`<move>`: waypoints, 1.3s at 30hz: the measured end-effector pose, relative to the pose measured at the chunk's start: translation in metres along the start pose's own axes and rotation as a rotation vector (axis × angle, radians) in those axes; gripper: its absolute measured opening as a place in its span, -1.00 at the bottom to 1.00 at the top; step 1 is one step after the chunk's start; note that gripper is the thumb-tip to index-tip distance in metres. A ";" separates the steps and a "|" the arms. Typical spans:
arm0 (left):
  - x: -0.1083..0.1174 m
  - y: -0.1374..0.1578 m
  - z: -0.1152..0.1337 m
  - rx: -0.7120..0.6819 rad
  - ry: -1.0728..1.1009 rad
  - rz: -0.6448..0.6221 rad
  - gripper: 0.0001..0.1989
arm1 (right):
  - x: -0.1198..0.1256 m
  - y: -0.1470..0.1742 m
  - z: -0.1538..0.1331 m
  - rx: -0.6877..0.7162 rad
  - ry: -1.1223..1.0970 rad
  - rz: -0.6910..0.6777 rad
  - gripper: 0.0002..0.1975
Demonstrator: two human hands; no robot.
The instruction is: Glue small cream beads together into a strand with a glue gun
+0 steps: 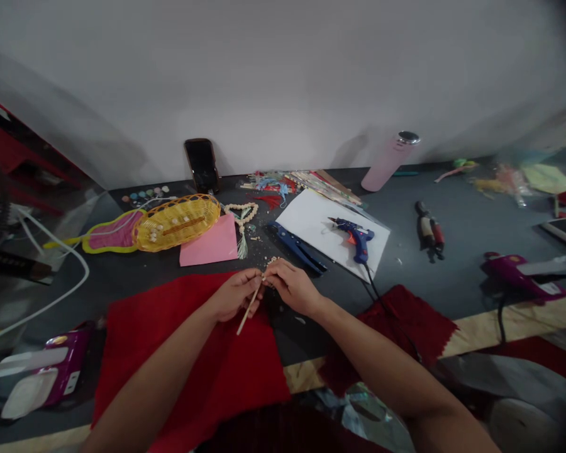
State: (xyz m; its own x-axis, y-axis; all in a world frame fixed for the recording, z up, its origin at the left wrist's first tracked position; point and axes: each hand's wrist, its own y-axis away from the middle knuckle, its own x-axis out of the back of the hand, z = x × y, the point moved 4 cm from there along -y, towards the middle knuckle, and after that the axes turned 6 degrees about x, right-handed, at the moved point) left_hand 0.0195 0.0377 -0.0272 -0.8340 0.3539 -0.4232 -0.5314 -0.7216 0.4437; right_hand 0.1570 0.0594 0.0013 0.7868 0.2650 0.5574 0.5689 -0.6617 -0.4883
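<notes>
My left hand (238,294) is closed around a thin pale wooden stick (246,316), which slants down toward me over a red cloth (188,352). Against the stick's upper end, my right hand (290,286) is pinched closed. Whatever sits between its fingertips is too small to make out. Tiny pale bits (273,259) lie on the dark table just beyond the fingers. A blue-handled cutting tool (298,247) rests past my right hand, and a pink paper (210,242) lies beyond my left.
A blue glue gun (356,238) lies on white paper (306,214), its cord running toward me. Farther off are a yellow woven basket (179,220), a bead string (243,217), a phone (202,165), and a pink bottle (389,163). Pliers (429,229) are at right.
</notes>
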 end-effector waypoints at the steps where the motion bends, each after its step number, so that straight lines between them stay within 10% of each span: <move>1: 0.000 0.000 0.000 -0.007 0.003 0.008 -0.75 | 0.000 0.000 0.000 -0.004 0.009 -0.003 -0.86; 39: -0.001 0.003 0.002 -0.002 -0.055 0.083 -0.67 | 0.005 0.002 0.001 -0.060 -0.039 -0.048 -0.87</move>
State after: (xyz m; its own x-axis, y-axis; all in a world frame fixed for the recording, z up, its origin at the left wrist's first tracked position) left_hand 0.0186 0.0362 -0.0241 -0.8820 0.3253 -0.3408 -0.4600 -0.7511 0.4736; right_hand 0.1624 0.0606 0.0025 0.7681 0.3236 0.5525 0.5917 -0.6884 -0.4195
